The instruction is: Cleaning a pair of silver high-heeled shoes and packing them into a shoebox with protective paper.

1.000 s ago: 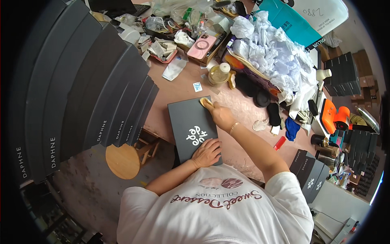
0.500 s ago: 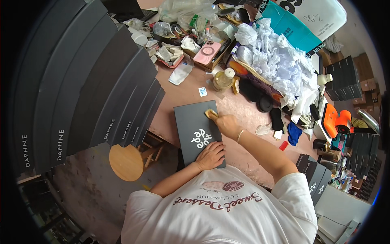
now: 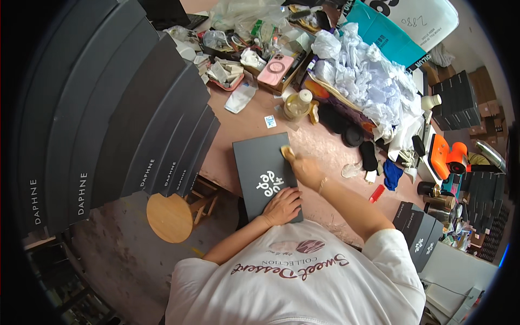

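A flat dark grey shoe box point(image 3: 256, 158) with white lettering lies on the pink tabletop, close against my body. My left hand point(image 3: 283, 207) rests on the near end of its lid, fingers stretched out flat. At the far right edge of the box, my right hand point(image 3: 306, 170) is closed on a small tan-yellow sponge point(image 3: 287, 152), which touches the lid. The right hand is slightly blurred, and its fingers partly cover the sponge. Beyond the box stands a clear bottle point(image 3: 297, 106) with a white cap, holding yellowish liquid.
Tall stacks of dark boxes point(image 3: 124, 119) rise on the left, above a round wooden stool point(image 3: 169, 218). A heap of white crumpled paper point(image 3: 368, 81) fills the far right. Nearer lie a blue cloth point(image 3: 392, 174) and a red comb point(image 3: 377, 193). A pink phone point(image 3: 276, 69) lies among clutter.
My right hand has moved a little to the right with the sponge, toward the box's edge. The left hand stays on the lid.
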### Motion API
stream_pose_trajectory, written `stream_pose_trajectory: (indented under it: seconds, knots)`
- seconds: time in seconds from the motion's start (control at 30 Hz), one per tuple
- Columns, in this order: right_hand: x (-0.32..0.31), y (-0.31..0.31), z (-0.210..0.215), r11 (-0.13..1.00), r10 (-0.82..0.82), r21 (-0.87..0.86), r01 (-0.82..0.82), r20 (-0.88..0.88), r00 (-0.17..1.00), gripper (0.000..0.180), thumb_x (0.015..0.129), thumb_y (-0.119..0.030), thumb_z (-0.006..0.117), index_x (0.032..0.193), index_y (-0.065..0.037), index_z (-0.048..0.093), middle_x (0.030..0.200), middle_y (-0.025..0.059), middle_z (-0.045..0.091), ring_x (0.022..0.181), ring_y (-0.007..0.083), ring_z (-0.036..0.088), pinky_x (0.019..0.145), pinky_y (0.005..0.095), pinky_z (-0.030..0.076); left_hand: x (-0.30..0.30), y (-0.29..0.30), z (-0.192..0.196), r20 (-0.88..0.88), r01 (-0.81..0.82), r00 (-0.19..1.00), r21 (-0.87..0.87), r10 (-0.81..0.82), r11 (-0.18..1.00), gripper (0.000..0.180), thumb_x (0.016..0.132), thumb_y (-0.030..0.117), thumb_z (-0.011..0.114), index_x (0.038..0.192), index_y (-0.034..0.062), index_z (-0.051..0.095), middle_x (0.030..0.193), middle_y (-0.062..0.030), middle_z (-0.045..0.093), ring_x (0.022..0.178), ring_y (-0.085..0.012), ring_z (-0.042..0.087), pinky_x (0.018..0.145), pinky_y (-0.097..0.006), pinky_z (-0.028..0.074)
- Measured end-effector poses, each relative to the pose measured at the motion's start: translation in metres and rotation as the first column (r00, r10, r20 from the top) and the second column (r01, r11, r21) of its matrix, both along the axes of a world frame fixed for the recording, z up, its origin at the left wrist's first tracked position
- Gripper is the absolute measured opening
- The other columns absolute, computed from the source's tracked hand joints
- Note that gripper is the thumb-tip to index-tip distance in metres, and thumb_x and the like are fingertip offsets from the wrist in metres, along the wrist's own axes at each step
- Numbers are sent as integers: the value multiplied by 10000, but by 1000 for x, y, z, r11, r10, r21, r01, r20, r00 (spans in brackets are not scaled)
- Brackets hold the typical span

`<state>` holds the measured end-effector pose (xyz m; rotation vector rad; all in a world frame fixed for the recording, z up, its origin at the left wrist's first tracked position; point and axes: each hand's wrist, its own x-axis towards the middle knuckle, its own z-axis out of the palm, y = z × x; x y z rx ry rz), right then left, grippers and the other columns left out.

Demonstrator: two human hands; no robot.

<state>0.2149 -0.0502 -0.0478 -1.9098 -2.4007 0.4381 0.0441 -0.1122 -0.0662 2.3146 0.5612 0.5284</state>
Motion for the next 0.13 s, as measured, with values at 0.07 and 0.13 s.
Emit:
stream_pose_trajectory:
  seconds: [0.07,0.13]
  knots:
    - [5,5,-2,1000,-12,12,12,0,1000,538,823,-65,486,1350,-143,413,826,129,619,616,310,635,521,409,505,5,7,-1,3,-9,1000,12,9,1000,286,756,181,645,1007,49,603,1180,-110,542,1198,-272,445,1027,-442,341]
    - [6,-18,-12,999,-30,-29,30,-6,1000,561,827,-66,483,1373,-159,396,826,131,611,598,312,626,517,408,501,2,-13,-2,-3,0,1000,-28,0,1000,288,756,182,646,1008,49,603,1180,-110,542,1198,-272,444,1028,-443,341]
